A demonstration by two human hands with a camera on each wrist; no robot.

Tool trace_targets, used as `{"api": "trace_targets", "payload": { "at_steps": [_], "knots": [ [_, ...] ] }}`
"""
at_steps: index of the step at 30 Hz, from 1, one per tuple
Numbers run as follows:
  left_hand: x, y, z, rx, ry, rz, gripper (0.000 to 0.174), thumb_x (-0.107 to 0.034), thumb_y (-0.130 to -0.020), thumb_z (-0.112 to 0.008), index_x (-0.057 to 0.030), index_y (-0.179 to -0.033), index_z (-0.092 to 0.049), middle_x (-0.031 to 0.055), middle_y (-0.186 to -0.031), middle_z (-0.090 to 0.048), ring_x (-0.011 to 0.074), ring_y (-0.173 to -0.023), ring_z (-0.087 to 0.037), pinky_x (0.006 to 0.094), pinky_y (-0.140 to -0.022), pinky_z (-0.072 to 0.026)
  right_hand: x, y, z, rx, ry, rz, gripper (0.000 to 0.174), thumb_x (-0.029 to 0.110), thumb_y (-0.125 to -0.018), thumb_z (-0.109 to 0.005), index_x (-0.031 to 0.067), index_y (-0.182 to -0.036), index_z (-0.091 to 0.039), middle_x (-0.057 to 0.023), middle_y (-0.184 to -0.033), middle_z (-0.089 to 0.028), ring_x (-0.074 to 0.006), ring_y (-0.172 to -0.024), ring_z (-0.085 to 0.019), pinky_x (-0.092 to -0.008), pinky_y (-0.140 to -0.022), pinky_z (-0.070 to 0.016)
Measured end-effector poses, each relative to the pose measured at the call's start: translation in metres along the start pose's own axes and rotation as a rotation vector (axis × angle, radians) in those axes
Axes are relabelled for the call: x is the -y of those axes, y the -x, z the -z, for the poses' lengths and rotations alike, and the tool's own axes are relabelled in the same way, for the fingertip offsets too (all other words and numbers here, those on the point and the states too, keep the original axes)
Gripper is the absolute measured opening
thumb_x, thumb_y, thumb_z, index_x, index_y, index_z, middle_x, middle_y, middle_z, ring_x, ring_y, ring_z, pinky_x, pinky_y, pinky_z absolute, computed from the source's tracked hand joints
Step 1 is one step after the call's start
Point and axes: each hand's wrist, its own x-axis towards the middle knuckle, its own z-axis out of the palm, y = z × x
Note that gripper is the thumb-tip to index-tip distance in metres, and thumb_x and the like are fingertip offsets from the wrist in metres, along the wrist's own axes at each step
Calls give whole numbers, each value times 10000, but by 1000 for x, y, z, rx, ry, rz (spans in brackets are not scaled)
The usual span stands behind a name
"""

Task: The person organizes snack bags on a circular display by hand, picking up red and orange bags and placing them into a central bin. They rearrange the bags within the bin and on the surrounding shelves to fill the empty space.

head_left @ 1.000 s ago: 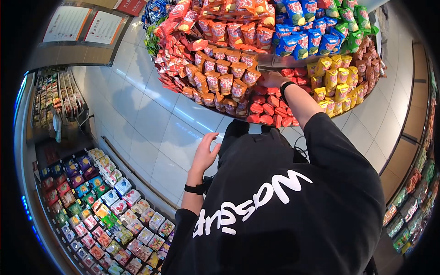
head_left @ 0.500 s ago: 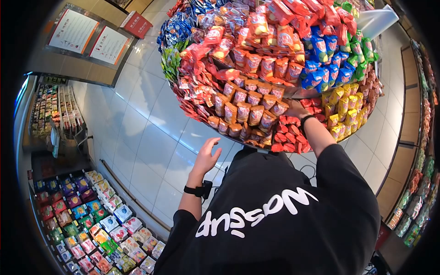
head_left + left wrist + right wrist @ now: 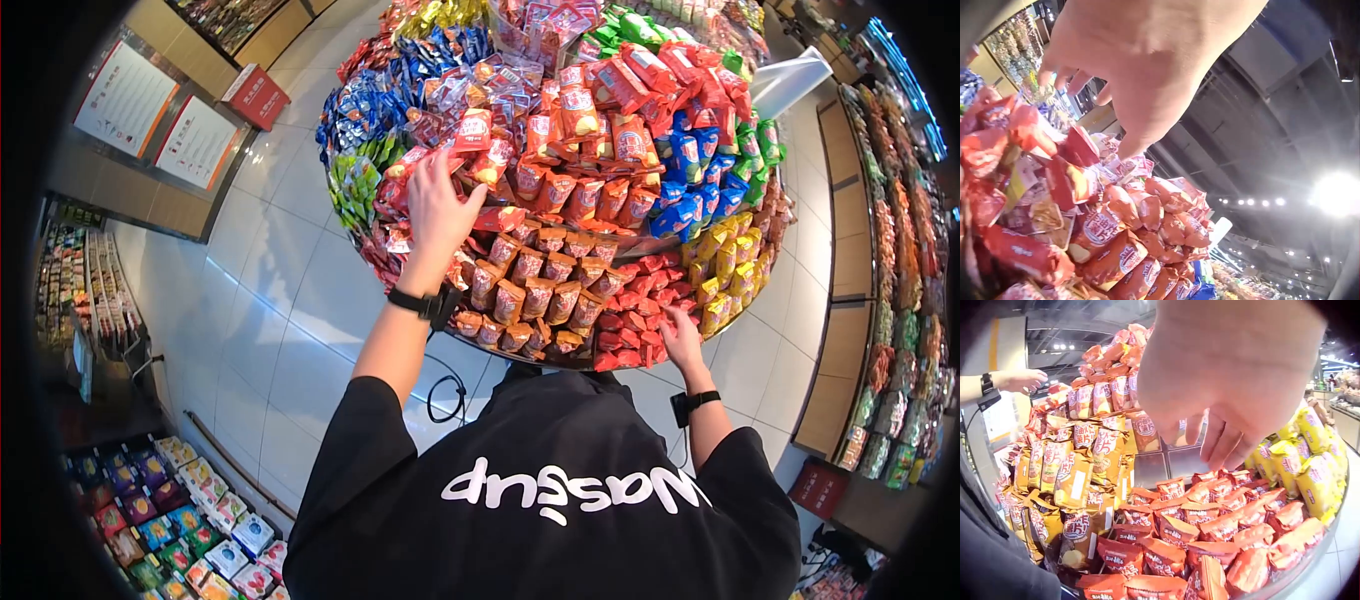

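Observation:
My left hand reaches over the left side of a round snack display, fingers spread and nothing held. Close by it are red snack bags, which lie below the hand in the left wrist view, by orange-red chip bags. My right hand is at the front edge, above small red packets. In the right wrist view its loosely bent fingers hang down over these packets with nothing between them. Brown-orange chip bags stand in rows left of the red packets.
Yellow bags, blue bags and green bags fill the display's right side. A white panel juts out at its upper right. Shelves line the right. Boxed goods sit at lower left, past the tiled floor.
My left hand has moved up and forward from beside my body to over the display. My right hand has drawn back from among the bags to the front edge. The view has shifted.

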Motion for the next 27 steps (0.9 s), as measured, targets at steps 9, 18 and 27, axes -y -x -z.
{"api": "trace_targets", "payload": {
  "at_steps": [9,18,27],
  "knots": [
    [5,-54,-66,250,-306,36,1113,-532,-697,-847,-213,-1572,-238,333,-1531,-288,533,-1416,-325,689,-1160,-199,15,51,2,29,-72,-261,398,131,-925,-663,19,-1299,-590,-176,-1177,-700,-290,-1065,-696,-377,-898,-556],
    [25,-52,-70,203,-241,-31,1058,-317,-665,-880,-261,-1540,-288,206,-1311,-458,425,-1235,-505,579,-1033,-396,11,60,-21,75,-55,-252,373,174,-926,-667,11,-1258,-612,-203,-1140,-695,-319,-1051,-691,-393,-896,-555],
    [28,-42,-79,35,-134,-156,915,-232,-673,-869,-246,-1472,-423,201,-1328,-465,399,-1305,-446,557,-1139,-326,16,55,-21,109,-73,-215,356,162,-948,-659,-4,-1258,-604,-200,-1095,-711,-305,-1028,-706,-391,-892,-563]
  ]
}}
